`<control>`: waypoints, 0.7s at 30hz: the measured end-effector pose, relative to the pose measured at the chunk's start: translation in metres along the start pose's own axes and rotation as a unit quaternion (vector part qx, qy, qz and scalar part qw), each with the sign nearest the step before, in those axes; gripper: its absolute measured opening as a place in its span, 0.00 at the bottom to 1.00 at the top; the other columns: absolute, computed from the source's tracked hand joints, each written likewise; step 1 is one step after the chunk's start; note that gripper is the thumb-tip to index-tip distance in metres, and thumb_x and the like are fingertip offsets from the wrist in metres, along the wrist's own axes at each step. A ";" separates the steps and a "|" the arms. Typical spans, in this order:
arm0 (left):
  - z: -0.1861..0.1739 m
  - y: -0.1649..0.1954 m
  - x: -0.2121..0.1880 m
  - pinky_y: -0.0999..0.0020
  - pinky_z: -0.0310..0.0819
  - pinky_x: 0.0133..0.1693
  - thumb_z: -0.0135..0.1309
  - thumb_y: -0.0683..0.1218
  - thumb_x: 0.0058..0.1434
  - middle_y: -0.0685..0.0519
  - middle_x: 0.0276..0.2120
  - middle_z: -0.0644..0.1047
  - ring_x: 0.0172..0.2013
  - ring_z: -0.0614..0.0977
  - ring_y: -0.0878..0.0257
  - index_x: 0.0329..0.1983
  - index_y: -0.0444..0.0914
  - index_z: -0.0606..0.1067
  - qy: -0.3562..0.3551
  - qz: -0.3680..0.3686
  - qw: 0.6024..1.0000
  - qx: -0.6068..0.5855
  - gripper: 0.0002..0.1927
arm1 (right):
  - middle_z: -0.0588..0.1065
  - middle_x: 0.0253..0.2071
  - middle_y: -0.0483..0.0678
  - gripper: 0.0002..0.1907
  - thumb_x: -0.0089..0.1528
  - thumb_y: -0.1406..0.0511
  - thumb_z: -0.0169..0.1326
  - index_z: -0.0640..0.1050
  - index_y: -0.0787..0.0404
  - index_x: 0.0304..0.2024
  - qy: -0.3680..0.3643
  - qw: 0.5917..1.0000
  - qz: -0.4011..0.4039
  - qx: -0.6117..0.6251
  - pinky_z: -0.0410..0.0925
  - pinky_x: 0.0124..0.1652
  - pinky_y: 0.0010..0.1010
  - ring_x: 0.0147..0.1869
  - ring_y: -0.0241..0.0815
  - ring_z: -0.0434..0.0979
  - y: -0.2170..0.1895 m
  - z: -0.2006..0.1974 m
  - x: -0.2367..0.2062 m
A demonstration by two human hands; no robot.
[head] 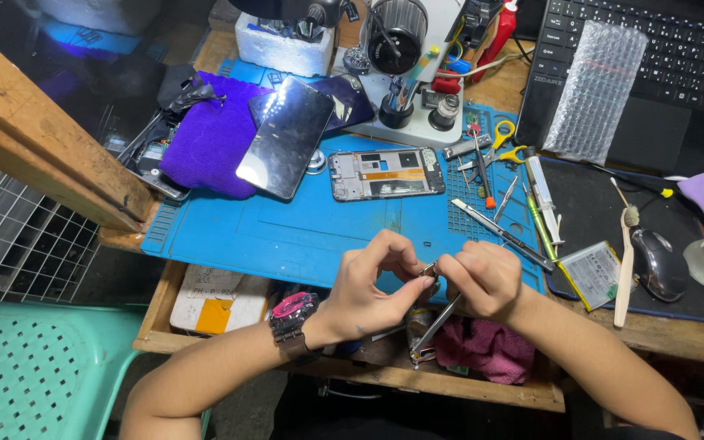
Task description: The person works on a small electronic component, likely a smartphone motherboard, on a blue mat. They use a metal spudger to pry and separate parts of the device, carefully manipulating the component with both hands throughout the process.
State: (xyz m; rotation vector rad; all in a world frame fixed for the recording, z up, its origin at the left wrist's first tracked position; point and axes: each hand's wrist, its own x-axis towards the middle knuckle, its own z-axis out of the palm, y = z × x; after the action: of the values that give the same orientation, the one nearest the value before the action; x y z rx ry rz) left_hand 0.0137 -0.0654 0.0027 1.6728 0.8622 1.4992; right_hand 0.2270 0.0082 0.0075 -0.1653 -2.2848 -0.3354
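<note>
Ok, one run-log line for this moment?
left hand: pinching small metal part | right hand: tweezers on part | phone frame: on blue mat

Cluttered wooden workbench [678,342] under bright light, teal perforated plastic chair [34,371], white wire grid [10,244] alongside.

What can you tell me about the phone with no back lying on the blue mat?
The opened phone frame lies flat and sideways on the blue mat, insides facing up. It is a grey rectangle with dark openings, small metal parts and an orange strip across the middle. A dark glass screen panel leans just to its left. Neither hand touches it; both are nearer the mat's front edge.
</note>
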 end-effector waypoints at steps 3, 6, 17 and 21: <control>-0.001 0.000 0.001 0.74 0.80 0.37 0.65 0.36 0.59 0.51 0.32 0.80 0.34 0.86 0.67 0.42 0.34 0.69 0.002 -0.005 1.000 -0.004 0.16 | 0.67 0.32 0.50 0.14 0.53 0.75 0.57 0.77 0.73 0.42 -0.003 1.000 -0.009 -0.012 0.62 0.23 0.33 0.26 0.43 0.71 0.001 0.003 -0.003; -0.001 0.002 0.001 0.74 0.81 0.37 0.66 0.36 0.58 0.51 0.32 0.81 0.34 0.86 0.67 0.43 0.34 0.69 0.011 -0.009 1.000 0.013 0.17 | 0.67 0.33 0.49 0.11 0.57 0.73 0.59 0.76 0.72 0.41 -0.001 1.000 -0.012 -0.020 0.62 0.23 0.34 0.26 0.43 0.71 0.001 0.005 -0.008; -0.004 0.007 0.005 0.73 0.84 0.39 0.65 0.37 0.59 0.50 0.32 0.81 0.36 0.85 0.67 0.45 0.33 0.68 0.001 -0.059 0.997 -0.043 0.18 | 0.63 0.35 0.47 0.11 0.57 0.75 0.65 0.80 0.66 0.42 0.066 0.997 0.017 0.041 0.61 0.23 0.31 0.26 0.39 0.67 0.001 -0.003 -0.004; -0.005 0.007 0.007 0.73 0.83 0.38 0.64 0.37 0.59 0.51 0.33 0.81 0.37 0.86 0.67 0.47 0.34 0.67 -0.004 -0.059 0.997 -0.048 0.19 | 0.62 0.36 0.46 0.13 0.55 0.73 0.68 0.82 0.63 0.43 0.048 0.998 0.022 0.033 0.60 0.23 0.31 0.26 0.39 0.66 0.000 -0.007 0.001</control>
State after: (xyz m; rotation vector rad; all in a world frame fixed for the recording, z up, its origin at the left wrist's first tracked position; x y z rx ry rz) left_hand 0.0096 -0.0627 0.0131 1.5311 0.8558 1.4303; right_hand 0.2312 0.0065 0.0128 -0.1618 -2.1903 -0.2394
